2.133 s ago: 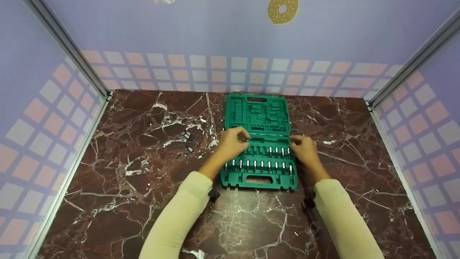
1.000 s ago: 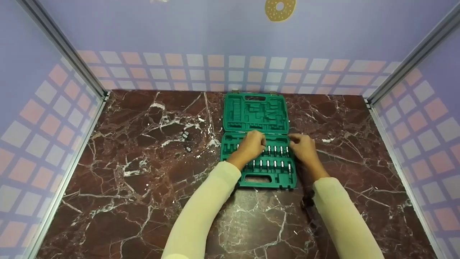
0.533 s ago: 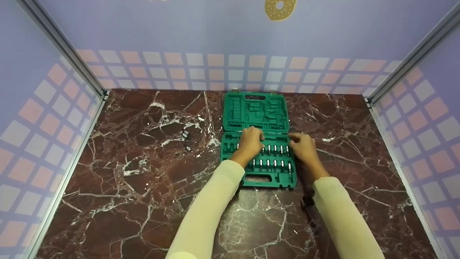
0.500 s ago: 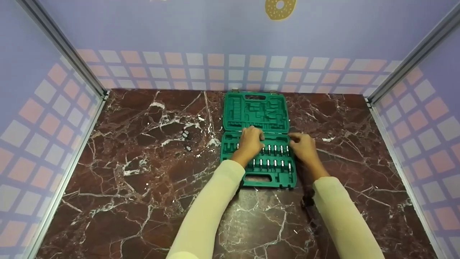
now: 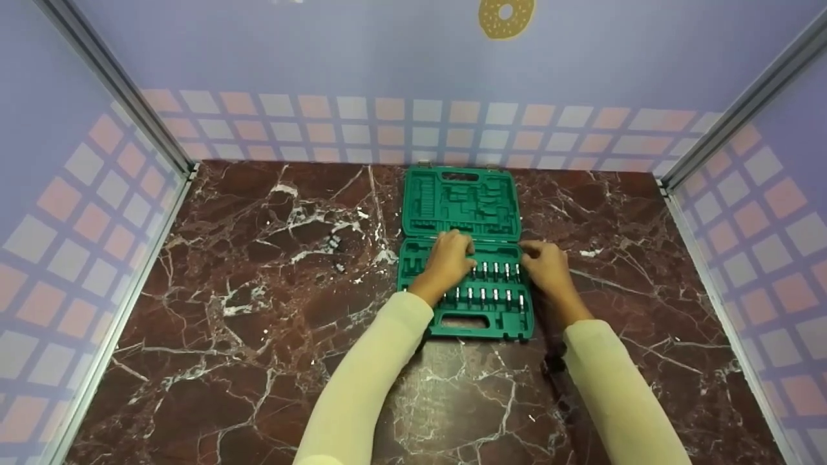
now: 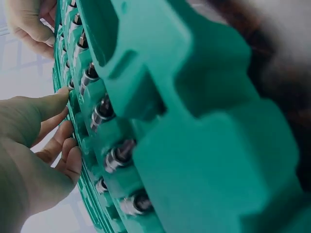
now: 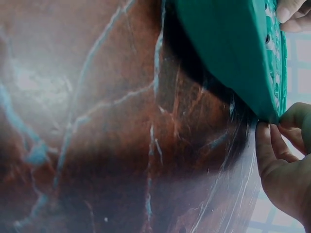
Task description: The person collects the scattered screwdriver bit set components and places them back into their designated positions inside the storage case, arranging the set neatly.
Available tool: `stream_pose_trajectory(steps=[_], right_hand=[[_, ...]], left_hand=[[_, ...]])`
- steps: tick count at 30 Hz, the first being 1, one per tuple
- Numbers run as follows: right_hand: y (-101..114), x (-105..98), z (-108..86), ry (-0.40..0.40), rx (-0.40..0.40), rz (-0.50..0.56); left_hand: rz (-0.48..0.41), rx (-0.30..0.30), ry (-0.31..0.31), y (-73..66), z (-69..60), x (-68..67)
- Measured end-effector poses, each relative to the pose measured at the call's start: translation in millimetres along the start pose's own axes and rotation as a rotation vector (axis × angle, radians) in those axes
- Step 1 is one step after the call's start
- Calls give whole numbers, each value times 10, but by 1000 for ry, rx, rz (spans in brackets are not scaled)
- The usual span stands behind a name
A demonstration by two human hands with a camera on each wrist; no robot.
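Observation:
A green socket-set case [image 5: 462, 321] lies unfolded on the marble table, its lid flat toward the back wall. Short metal bit sockets [image 5: 495, 296] stand in two rows in its near half. My left hand [image 5: 447, 261] reaches over the middle of the upper row. In the left wrist view, its thumb and fingers pinch at a bit socket [image 6: 71, 85] in that row, mostly hidden by the thumb. My right hand [image 5: 548, 266] grips the case's right edge near the hinge; the right wrist view shows fingers [image 7: 265, 145] against the case corner.
Small dark pieces [image 5: 334, 243] lie on the table left of the case. Tiled-pattern panels [image 5: 349, 123] enclose the table at the back and both sides. The lid [image 5: 460, 200] reaches close to the back panel and has bare moulded slots.
From the case's left side, my left hand has moved right to the middle of the upper row, then barely shifted over the last second. My right hand stays on the case edge.

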State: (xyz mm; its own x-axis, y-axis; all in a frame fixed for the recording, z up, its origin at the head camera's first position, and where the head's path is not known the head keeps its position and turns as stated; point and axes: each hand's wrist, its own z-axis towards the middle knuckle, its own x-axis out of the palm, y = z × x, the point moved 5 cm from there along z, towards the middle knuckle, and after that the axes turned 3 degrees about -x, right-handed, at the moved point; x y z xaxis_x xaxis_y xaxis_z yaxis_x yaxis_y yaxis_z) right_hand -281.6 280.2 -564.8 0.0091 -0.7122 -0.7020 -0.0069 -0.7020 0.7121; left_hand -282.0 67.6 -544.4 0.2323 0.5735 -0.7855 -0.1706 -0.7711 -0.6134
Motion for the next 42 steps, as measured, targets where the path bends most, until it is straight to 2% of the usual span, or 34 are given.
stream_pose_trajectory(steps=[10, 14, 17, 27, 35, 42], right_hand=[[-20, -1, 16, -16, 0, -2], [-19, 9, 14, -21, -3, -3], [-10, 17, 3, -20, -2, -13], [3, -4, 2, -35, -5, -36], [-15, -4, -2, -31, -15, -31], [-7, -4, 5, -28, -16, -12]], left_hand=[[-99, 69, 3, 148, -95, -197], [-172, 89, 20, 281, -159, -311], [-199, 98, 9, 414, -217, -423], [-202, 103, -43, 840, -448, -810], [-148, 93, -51, 1169, -629, -979], [-94, 35, -13, 1428, -800, -1112]])
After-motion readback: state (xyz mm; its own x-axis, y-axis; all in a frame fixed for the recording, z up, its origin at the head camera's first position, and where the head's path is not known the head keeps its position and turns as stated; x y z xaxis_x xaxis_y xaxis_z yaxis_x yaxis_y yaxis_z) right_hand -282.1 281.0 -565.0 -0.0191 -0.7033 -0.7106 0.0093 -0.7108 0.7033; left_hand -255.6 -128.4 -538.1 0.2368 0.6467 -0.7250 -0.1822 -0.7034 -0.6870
